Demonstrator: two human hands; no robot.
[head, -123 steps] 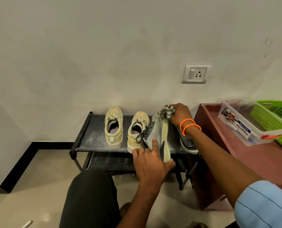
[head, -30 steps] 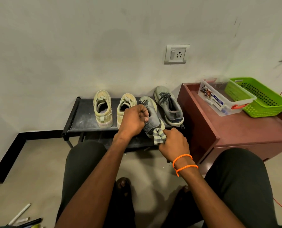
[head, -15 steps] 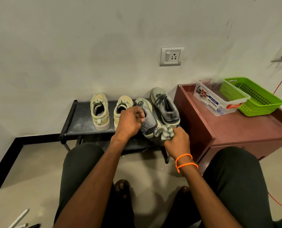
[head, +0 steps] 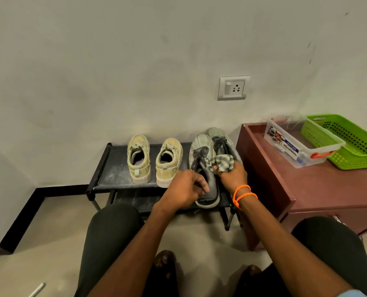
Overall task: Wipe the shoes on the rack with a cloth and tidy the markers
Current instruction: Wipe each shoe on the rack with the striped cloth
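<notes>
On the black shoe rack (head: 114, 168) stand two beige shoes (head: 139, 158) (head: 169, 161) on the left and two grey sneakers on the right. My left hand (head: 185, 190) grips the heel of the nearer grey sneaker (head: 201, 151), which rests on the rack's front edge. My right hand (head: 234, 176) holds a striped grey cloth (head: 222, 162) bunched against that sneaker's right side. The second grey sneaker (head: 217, 135) sits just behind, mostly hidden by the cloth and my hand. One white marker (head: 36, 290) lies on the floor at the lower left.
A maroon cabinet (head: 328, 189) stands right of the rack, carrying a clear plastic box (head: 300, 144) and a green basket (head: 349, 142). A wall socket (head: 234, 87) is above the rack. My knees frame the floor in front.
The cloth hand has moved from the sneaker's heel end up along its right side. The sneaker has been set straighter on the rack, and the view has tilted up.
</notes>
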